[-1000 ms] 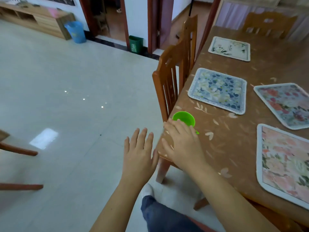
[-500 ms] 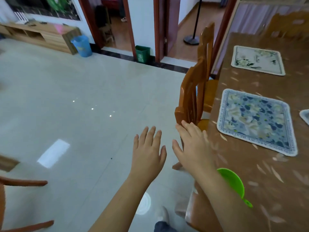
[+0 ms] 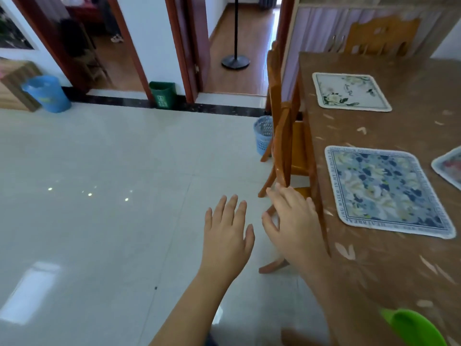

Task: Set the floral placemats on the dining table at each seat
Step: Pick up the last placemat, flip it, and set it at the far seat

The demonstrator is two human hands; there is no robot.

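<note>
- Placemats already lie on the dining table (image 3: 389,258): a blue floral placemat (image 3: 384,189) near the left edge, a white floral placemat (image 3: 349,92) farther along the same side, and the corner of a pink floral placemat (image 3: 449,168) cut off at the right border.
- Judging from this, the left side of the table looks served at two seats; whether every seat has a mat cannot be told, since the right side and the near end fall outside the view.
- Neither hand carries a placemat, so the task seems close to done or between two mats.
- Right hand (image 3: 294,223) is empty, palm down, fingers spread and loose; its fingertips (image 3: 272,193) reach up to the back of the nearest wooden chair (image 3: 283,146) and look to touch it or sit just beside it, though contact is not certain.
- Left hand (image 3: 227,233) is likewise empty and relaxed, palm down with fingers apart, hovering over the tiled floor (image 3: 99,171) just left of the right hand.
- Both forearms extend forward from the bottom of the view, side by side.
- A green plastic cup (image 3: 414,328) sits at the near right corner of the table.
- Beyond the chair stands a blue mesh bin (image 3: 263,134); a green bin (image 3: 163,94) and a blue bucket (image 3: 47,93) sit far off by the wall.
</note>
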